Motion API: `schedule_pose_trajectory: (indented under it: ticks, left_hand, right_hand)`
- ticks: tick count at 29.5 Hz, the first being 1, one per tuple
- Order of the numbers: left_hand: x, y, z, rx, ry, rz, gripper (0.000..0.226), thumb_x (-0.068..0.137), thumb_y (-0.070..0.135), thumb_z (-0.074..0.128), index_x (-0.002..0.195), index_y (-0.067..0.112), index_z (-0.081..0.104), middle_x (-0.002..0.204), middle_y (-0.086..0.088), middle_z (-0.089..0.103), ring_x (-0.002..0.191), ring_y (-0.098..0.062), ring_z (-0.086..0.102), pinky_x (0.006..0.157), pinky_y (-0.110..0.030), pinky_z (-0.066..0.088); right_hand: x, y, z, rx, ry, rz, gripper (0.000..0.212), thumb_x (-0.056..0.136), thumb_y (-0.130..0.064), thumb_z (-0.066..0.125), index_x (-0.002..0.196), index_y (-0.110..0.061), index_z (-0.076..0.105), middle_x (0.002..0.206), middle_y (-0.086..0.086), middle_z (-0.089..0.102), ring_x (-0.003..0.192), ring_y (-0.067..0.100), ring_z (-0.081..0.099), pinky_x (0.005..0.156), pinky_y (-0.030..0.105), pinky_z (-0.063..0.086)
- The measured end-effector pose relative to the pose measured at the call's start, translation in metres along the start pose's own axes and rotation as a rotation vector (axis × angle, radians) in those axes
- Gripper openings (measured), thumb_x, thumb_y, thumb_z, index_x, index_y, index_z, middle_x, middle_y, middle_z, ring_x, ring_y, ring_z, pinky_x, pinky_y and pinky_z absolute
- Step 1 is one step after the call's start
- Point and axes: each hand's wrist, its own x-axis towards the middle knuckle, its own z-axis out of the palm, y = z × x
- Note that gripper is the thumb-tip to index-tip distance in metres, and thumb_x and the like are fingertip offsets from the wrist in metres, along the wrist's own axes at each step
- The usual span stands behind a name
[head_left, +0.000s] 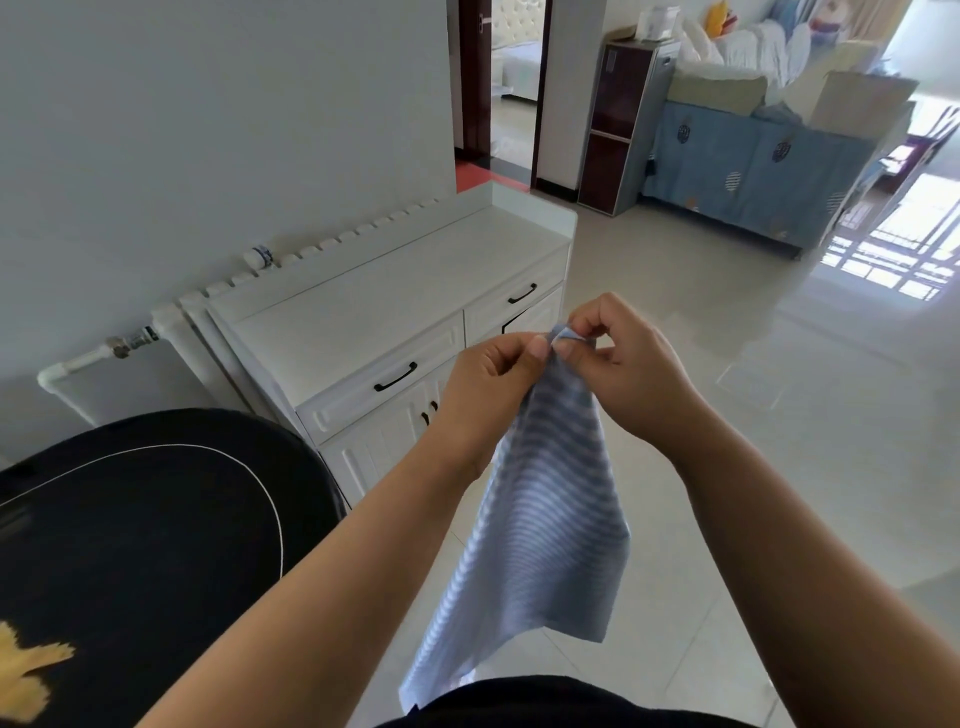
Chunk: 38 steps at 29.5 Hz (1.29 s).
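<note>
Cloth (540, 519) corner pinched by left hand (488, 384) and right hand (631, 364), hanging over open floor (727, 415)

Quick tally: one striped cloth (545, 509), two hands (left hand (485, 376), right hand (631, 364)). One white cabinet (395, 291) with two drawers (337, 400) and two black bar handles (396, 376). One radiator (171, 312), one black table (130, 519), one blue-covered sofa (753, 171).
</note>
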Motion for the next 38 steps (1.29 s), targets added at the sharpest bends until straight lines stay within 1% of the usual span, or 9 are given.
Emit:
schedule_pose_trajectory:
  ticks: [4, 9, 12, 17, 20, 25, 30, 34, 38]
  left_hand:
    - [0.001, -0.003, 0.001, 0.069, 0.067, 0.06, 0.009, 0.086, 0.016, 0.066, 0.09, 0.015, 0.074, 0.089, -0.003, 0.074, 0.087, -0.019, 0.07, 0.084, -0.034, 0.056]
    - [0.012, 0.003, -0.013, 0.001, -0.005, 0.058, 0.011, 0.087, 0.017, 0.065, 0.084, 0.012, 0.075, 0.08, -0.007, 0.074, 0.071, -0.021, 0.069, 0.063, -0.027, 0.054]
    - [0.023, 0.005, -0.021, -0.005, -0.051, 0.023, 0.01, 0.085, 0.02, 0.066, 0.084, 0.013, 0.073, 0.081, -0.008, 0.072, 0.073, -0.021, 0.067, 0.066, -0.029, 0.053]
    - [0.038, 0.011, -0.032, 0.0, -0.126, -0.023, 0.016, 0.087, 0.019, 0.065, 0.093, 0.005, 0.071, 0.09, -0.016, 0.071, 0.084, -0.029, 0.067, 0.08, -0.039, 0.054]
    - [0.047, 0.018, -0.034, 0.07, -0.03, -0.02, 0.011, 0.089, 0.016, 0.063, 0.085, 0.012, 0.073, 0.083, -0.006, 0.072, 0.077, -0.02, 0.067, 0.071, -0.031, 0.055]
    - [0.064, 0.023, -0.039, 0.199, 0.003, 0.071, 0.011, 0.088, 0.017, 0.064, 0.079, 0.018, 0.072, 0.082, -0.007, 0.071, 0.078, -0.021, 0.064, 0.076, -0.039, 0.054]
    - [0.087, 0.033, -0.061, 0.159, 0.074, 0.111, 0.025, 0.09, 0.017, 0.061, 0.069, 0.027, 0.071, 0.074, 0.007, 0.07, 0.073, -0.012, 0.062, 0.074, -0.029, 0.05]
    - [0.104, 0.037, -0.076, 0.097, 0.159, 0.149, 0.033, 0.092, 0.013, 0.057, 0.064, 0.027, 0.07, 0.068, 0.009, 0.069, 0.066, -0.008, 0.063, 0.066, -0.023, 0.052]
    - [0.119, 0.032, -0.092, -0.019, 0.274, 0.181, 0.035, 0.096, 0.012, 0.052, 0.066, 0.023, 0.067, 0.063, 0.008, 0.064, 0.063, -0.009, 0.057, 0.063, -0.023, 0.049]
  right_hand:
    - [0.004, -0.004, 0.001, -0.07, -0.019, 0.006, 0.012, 0.083, -0.022, 0.063, 0.079, -0.021, 0.052, 0.079, -0.012, 0.058, 0.075, 0.003, 0.053, 0.071, 0.029, 0.047]
    - [0.023, -0.011, -0.017, -0.025, -0.328, 0.012, 0.032, 0.083, -0.055, 0.05, 0.077, -0.025, 0.057, 0.071, -0.014, 0.06, 0.065, -0.002, 0.051, 0.063, 0.015, 0.043]
    - [0.035, -0.011, -0.021, 0.012, -0.421, 0.021, 0.034, 0.082, -0.064, 0.052, 0.076, -0.031, 0.059, 0.078, -0.014, 0.065, 0.072, 0.003, 0.058, 0.067, 0.016, 0.045]
    - [0.044, 0.009, -0.016, -0.014, -0.443, 0.083, 0.029, 0.084, -0.041, 0.063, 0.081, -0.012, 0.064, 0.112, 0.001, 0.057, 0.098, 0.012, 0.06, 0.093, 0.029, 0.047]
    - [0.043, 0.013, -0.011, -0.025, -0.314, 0.036, 0.032, 0.082, -0.034, 0.069, 0.078, -0.003, 0.061, 0.099, 0.005, 0.059, 0.087, 0.018, 0.058, 0.083, 0.03, 0.048]
    - [0.045, 0.014, -0.015, -0.209, -0.2, -0.108, 0.047, 0.075, -0.059, 0.06, 0.069, -0.012, 0.06, 0.077, -0.001, 0.059, 0.07, 0.013, 0.055, 0.068, 0.029, 0.046]
    - [0.048, 0.04, -0.028, -0.315, -0.38, 0.079, 0.055, 0.069, -0.066, 0.065, 0.058, -0.016, 0.047, 0.058, -0.005, 0.045, 0.052, 0.01, 0.04, 0.054, 0.027, 0.035]
    - [0.037, 0.064, -0.031, -0.356, -0.565, 0.281, 0.047, 0.07, -0.054, 0.074, 0.076, -0.008, 0.068, 0.076, 0.012, 0.068, 0.064, 0.018, 0.059, 0.068, 0.037, 0.05]
    - [0.012, 0.082, -0.031, -0.307, -0.677, 0.344, 0.025, 0.071, -0.04, 0.079, 0.065, -0.02, 0.064, 0.066, -0.005, 0.062, 0.062, 0.01, 0.057, 0.064, 0.027, 0.046]
